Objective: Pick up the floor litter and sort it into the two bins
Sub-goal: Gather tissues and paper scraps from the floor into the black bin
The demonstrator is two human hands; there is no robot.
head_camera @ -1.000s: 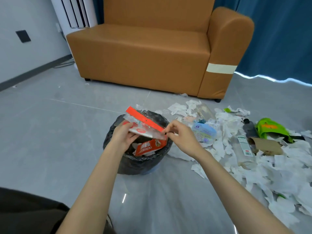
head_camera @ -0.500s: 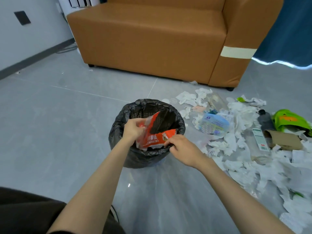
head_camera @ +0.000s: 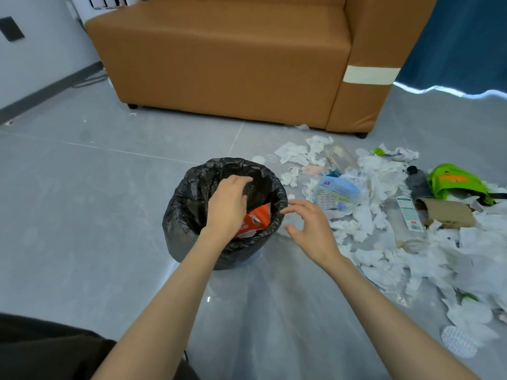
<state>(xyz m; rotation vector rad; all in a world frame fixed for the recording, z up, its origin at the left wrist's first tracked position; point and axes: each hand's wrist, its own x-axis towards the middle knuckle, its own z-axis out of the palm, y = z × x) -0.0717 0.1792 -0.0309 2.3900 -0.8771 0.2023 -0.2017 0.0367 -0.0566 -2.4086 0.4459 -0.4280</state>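
Observation:
A bin lined with a black bag (head_camera: pixel 189 212) stands on the grey floor. An orange and white wrapper (head_camera: pixel 256 219) lies inside it. My left hand (head_camera: pixel 227 205) hovers over the bin's mouth, fingers loosely bent, holding nothing. My right hand (head_camera: pixel 310 229) is just right of the rim, fingers spread and empty. Litter covers the floor to the right: white torn paper (head_camera: pixel 384 256), a pale blue packet (head_camera: pixel 336 194), a clear bottle with a label (head_camera: pixel 406 215), a dark bottle (head_camera: pixel 417 182), a green bag (head_camera: pixel 455 182) and a cardboard tube (head_camera: pixel 447 213). Only one bin shows.
An orange-brown sofa (head_camera: pixel 233 56) stands behind the bin, a blue curtain (head_camera: pixel 466 37) at the back right. Bare grey floor (head_camera: pixel 82 215) lies to the left of the bin. My dark clothing (head_camera: pixel 41 349) fills the lower left corner.
Both hands let go of the red and clear wrapper, which dropped into the bin. My left hand has lifted above the opening and my right hand has pulled back to the right, open.

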